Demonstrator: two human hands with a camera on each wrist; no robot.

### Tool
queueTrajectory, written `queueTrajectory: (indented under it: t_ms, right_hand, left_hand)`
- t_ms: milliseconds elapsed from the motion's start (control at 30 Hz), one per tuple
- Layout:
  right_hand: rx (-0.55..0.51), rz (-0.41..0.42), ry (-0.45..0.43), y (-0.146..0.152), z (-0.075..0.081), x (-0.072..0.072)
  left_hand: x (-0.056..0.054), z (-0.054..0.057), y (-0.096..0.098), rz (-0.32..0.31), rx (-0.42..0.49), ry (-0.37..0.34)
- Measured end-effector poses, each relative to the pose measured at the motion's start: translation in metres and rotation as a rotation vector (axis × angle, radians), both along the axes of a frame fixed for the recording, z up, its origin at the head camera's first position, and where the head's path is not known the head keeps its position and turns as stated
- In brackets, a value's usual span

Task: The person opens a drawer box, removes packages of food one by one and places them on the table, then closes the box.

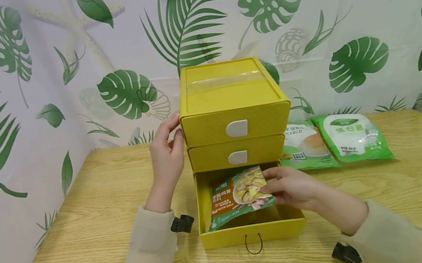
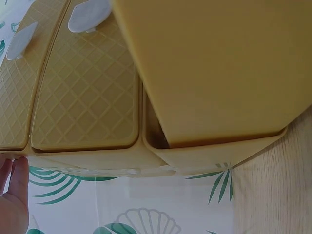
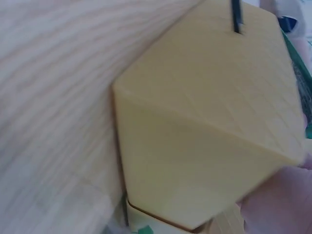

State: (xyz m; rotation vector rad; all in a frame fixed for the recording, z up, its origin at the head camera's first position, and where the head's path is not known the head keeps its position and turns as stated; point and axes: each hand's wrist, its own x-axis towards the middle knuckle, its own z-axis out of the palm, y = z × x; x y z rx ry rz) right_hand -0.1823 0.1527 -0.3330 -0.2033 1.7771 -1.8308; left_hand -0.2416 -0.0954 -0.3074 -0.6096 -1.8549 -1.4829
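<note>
A yellow drawer cabinet stands on the table with its bottom drawer pulled out. In that drawer lies a soup seasoning packet, tilted, with orange and green print. My right hand pinches the packet's right edge, reaching over the drawer's right wall. Against the cabinet's upper left side my left hand rests its extended fingers. The left wrist view shows the drawer's side sticking out past the closed drawers, with the left hand at the cabinet wall. In the right wrist view, the right hand is partly hidden by the drawer.
Two green-and-white bags lie right of the cabinet: a starch bag partly behind it and another bag farther right. A dark cord loop hangs from the drawer front. Leaf-patterned cloth hangs behind the wooden table.
</note>
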Motion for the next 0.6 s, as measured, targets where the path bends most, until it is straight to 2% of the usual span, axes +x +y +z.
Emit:
queueTrajectory:
  t_ms: [167,267,600]
  right_hand:
    - [-0.127,0.050,-0.032,0.012,0.011,0.007]
    - [-0.152,0.062,-0.033,0.018,0.017,0.012]
    - [-0.307,0.155,0.053,0.064,0.023,0.019]
  left_hand:
    - [0.001,0.000,0.000,-0.004,0.006,0.001]
    - [0.002,0.000,-0.001,-0.001,0.005,0.000]
    - [0.002,0.000,-0.002,0.015,0.000,-0.013]
